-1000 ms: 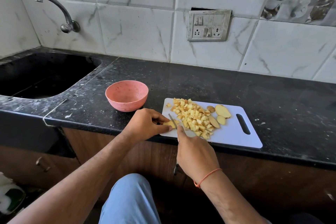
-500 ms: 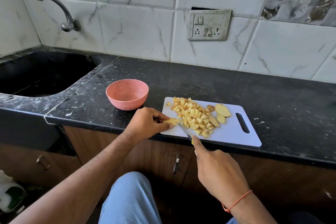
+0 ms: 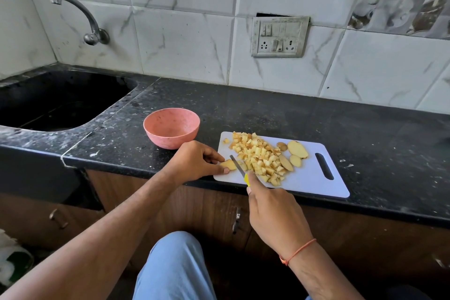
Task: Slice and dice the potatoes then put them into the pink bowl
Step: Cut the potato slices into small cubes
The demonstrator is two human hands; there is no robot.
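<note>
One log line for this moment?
left hand holds potato slice | right hand holds yellow-handled knife | pink bowl empty

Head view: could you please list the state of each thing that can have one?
Pink bowl: upright, empty.
Potato slice: flat on the cutting board, pinched by left hand.
Knife: gripped by right hand, blade beside that slice.
Diced potato: piled on board.
Uncut slices: lying flat.
Tap: no water running.

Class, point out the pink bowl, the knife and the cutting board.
pink bowl [image 3: 170,140]: head view, outer front wall.
knife [image 3: 237,165]: head view, middle of the blade.
cutting board [image 3: 314,180]: head view, bare white surface beside the handle slot.
</note>
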